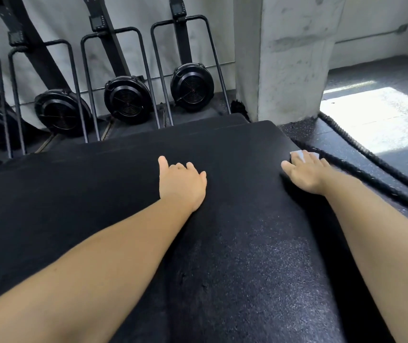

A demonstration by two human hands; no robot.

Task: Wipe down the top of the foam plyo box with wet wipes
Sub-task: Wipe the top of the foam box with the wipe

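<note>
The black foam plyo box [235, 149] fills the middle of the head view, its flat top stretching from my body to its far edge. My left hand [182, 185] rests on the middle of the top, fingers curled under and thumb raised, holding nothing that I can see. My right hand [304, 173] lies flat at the box's right edge, pressing a white wet wipe [302, 154] against the surface; the wipe sticks out beyond my fingertips. A wetter, shinier patch shows on the near part of the top.
Several upright rowing machines [126, 99] with black flywheels lean on the wall beyond the box. A concrete pillar [289, 58] stands at the far right corner. A thick black battle rope [361, 154] runs along the rubber floor right of the box.
</note>
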